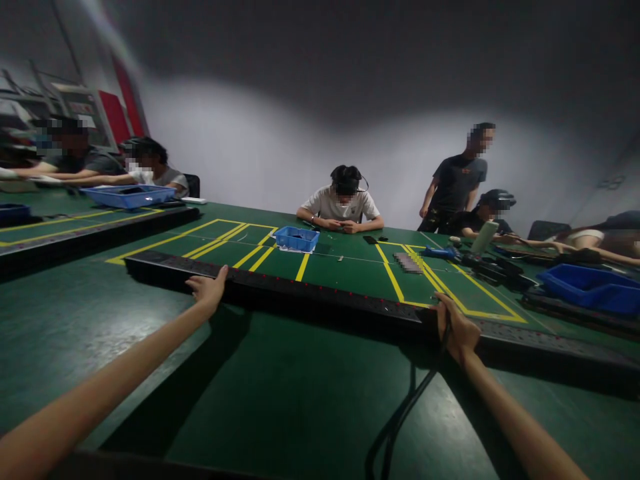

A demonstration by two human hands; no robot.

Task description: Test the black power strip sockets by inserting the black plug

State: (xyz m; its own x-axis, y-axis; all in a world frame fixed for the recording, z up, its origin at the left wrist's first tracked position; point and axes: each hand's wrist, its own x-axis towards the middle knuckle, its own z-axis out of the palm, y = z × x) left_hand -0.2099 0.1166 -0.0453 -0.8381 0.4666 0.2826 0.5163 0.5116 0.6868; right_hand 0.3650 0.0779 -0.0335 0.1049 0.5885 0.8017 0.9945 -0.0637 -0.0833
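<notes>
A long black bar (320, 303) with small red marks along its top lies across the green table. My left hand (209, 291) touches the bar's near side left of its middle, its thumb and fingers apart. Farther right, my right hand (456, 327) is at the bar with its fingers bent together around a black cable (415, 393), which hangs down toward the table's near edge. Part of the bar is hidden behind each hand.
Yellow tape lines mark the green table (300, 393). Beyond the bar stands a blue tray (297, 240); a darker blue bin (593, 287) is at right, another blue tray (129, 196) at left. Several people are around the table, one seated opposite. A green bottle (485, 238) stands at right.
</notes>
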